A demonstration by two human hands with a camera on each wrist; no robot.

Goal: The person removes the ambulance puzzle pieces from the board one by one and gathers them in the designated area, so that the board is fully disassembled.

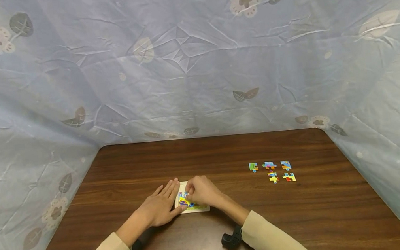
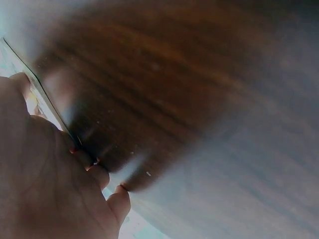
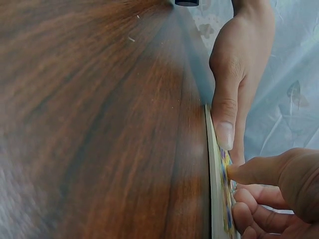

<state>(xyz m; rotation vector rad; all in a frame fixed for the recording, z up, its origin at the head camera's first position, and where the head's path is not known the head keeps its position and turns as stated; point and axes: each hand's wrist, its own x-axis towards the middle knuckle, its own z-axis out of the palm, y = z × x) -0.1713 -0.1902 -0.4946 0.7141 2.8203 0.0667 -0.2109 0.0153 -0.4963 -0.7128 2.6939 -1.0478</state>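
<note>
A small cream-rimmed puzzle board (image 1: 197, 210) lies on the table with colourful joined pieces (image 1: 183, 201) in it. My left hand (image 1: 161, 207) rests along the board's left side, fingers stretched out and thumb across the lower left corner. Over the board, my right hand (image 1: 204, 192) has its fingers curled and appears to pinch a puzzle piece, mostly hidden by the fingers. In the right wrist view, the right thumb (image 3: 256, 172) touches the puzzle surface, near the left thumb (image 3: 227, 119). The left wrist view shows the left hand (image 2: 50, 174) beside the board's edge.
Several loose puzzle pieces (image 1: 270, 165) lie in two rows to the right on the brown wooden table (image 1: 318, 210). A black wrist device (image 1: 231, 239) sits under the right forearm. Grey-blue floral cloth (image 1: 189, 82) hangs around the back and sides.
</note>
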